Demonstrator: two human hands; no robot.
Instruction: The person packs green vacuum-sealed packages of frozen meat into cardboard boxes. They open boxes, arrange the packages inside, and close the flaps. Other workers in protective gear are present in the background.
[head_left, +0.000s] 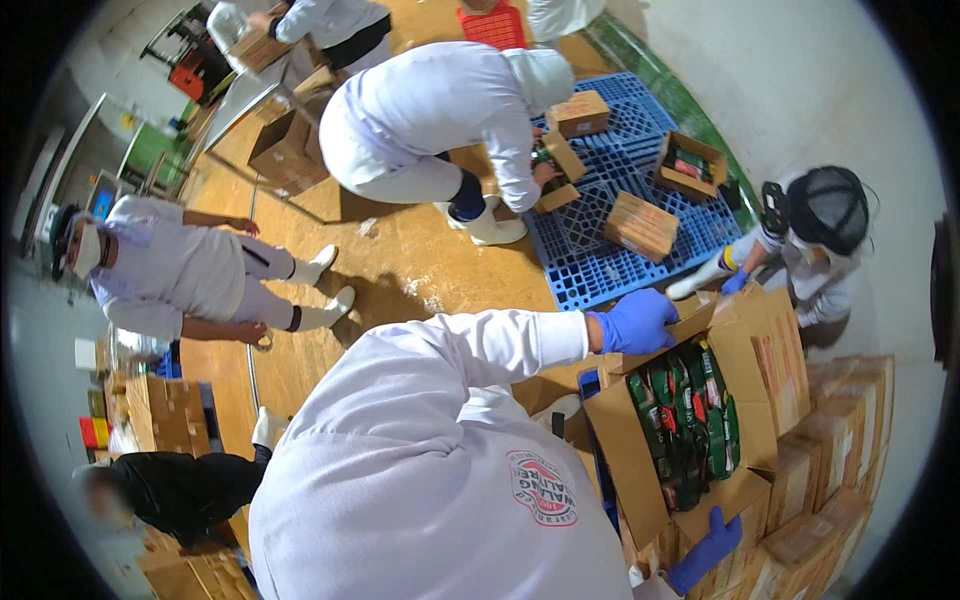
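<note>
An open cardboard carton (626, 457) stands before me, its flaps spread outward. Rows of dark green plastic packets (682, 420) with red and white printing fill it. My left hand (637, 322), in a blue glove, is closed around the edge of the upper flap (694, 319). At the near end, my right hand (705, 551), also gloved in blue, has its thumb against the lower flap (724, 499); its other fingers are partly hidden. My white coat sleeve crosses the middle of the view.
Stacked cartons (832, 435) line the right wall. Close beyond my carton crouches a masked co-worker (821, 247). Another co-worker (442, 112) bends over a carton on a blue plastic pallet (570, 277). To the left stand a person in white (180, 262) and a person in black (195, 487).
</note>
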